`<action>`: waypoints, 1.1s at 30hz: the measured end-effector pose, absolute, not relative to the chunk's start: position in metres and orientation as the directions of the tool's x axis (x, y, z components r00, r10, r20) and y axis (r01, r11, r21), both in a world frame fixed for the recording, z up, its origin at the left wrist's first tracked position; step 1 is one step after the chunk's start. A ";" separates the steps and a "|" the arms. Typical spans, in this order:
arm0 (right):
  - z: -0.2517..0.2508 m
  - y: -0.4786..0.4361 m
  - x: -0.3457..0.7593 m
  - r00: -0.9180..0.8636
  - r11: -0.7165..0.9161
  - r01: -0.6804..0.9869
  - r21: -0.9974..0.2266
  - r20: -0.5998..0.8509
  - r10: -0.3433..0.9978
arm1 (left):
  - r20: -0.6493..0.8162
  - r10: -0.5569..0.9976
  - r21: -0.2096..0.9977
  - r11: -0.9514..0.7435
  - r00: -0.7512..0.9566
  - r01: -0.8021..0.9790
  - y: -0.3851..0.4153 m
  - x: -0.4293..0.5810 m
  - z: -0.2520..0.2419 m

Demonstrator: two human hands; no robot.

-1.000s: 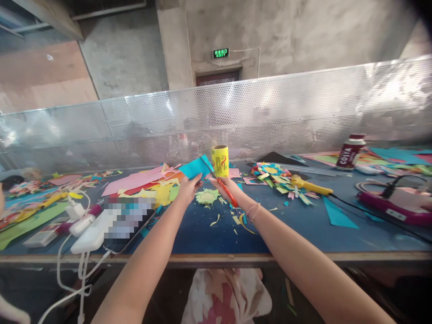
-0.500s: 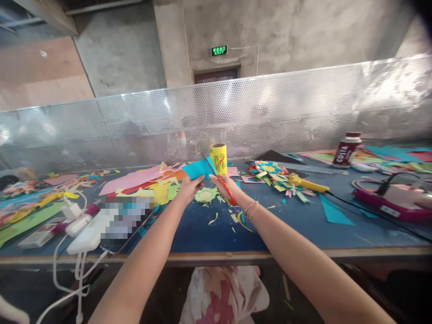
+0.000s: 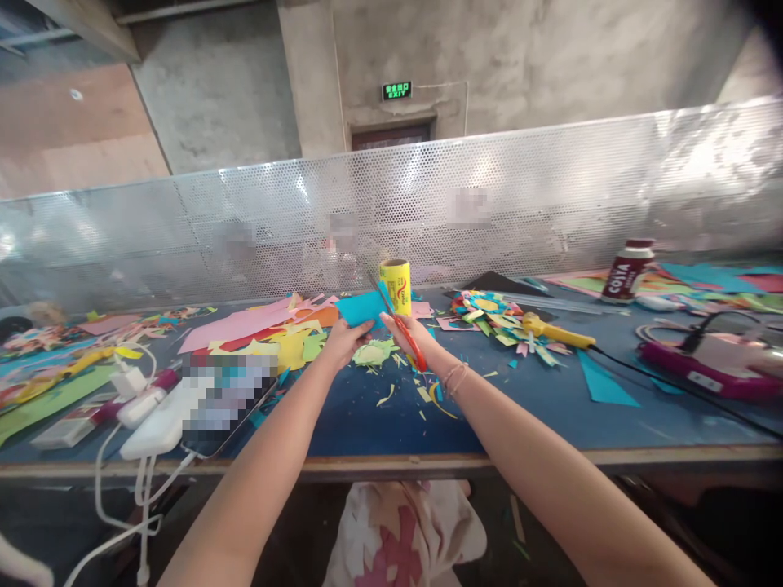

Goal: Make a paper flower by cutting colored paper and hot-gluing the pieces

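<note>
Above the middle of the table, my left hand (image 3: pixel 344 341) pinches the lower edge of a piece of blue paper (image 3: pixel 360 310). The fingers of my right hand (image 3: pixel 417 336) are wrapped round a pair of scissors with red handles (image 3: pixel 418 355). The blades point up and away, lying across the right end of the blue paper. Just behind the blades stands a yellow tube-shaped roll (image 3: pixel 400 287) with printing on it. Below my hands lies a pale green fringed paper piece (image 3: pixel 373 354), partly hidden by my fingers.
Paper scraps litter the blue table (image 3: pixel 379 428). A yellow hot glue gun (image 3: pixel 559 333) with a black cord, a paper flower (image 3: pixel 486 306) and a Costa bottle (image 3: pixel 627 273) lie or stand right. Left are a phone (image 3: pixel 229 408) and white power bank (image 3: pixel 160 424). A perforated metal screen (image 3: pixel 245 212) stands behind.
The blue paper and my left hand have shifted slightly, and the paper's left corner looks tilted differently. Both hands keep their hold; the scissors stay at the paper's right end.
</note>
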State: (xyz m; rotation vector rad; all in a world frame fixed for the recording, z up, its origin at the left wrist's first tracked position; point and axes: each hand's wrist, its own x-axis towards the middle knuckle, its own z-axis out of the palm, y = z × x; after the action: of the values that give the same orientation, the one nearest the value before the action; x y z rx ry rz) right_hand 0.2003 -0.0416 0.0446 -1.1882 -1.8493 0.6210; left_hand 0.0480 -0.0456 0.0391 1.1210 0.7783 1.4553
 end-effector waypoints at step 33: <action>0.034 -0.023 0.213 -0.297 0.517 0.751 -0.410 0.490 0.820 | 0.170 0.934 0.828 -0.308 -0.313 -0.470 -0.030 0.027 0.040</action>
State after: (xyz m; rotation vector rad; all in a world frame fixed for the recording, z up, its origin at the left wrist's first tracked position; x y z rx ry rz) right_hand 0.2129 -0.0227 0.0345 -1.2745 -2.0960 0.1328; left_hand 0.0266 -0.0295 0.0402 0.8277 0.8371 1.7925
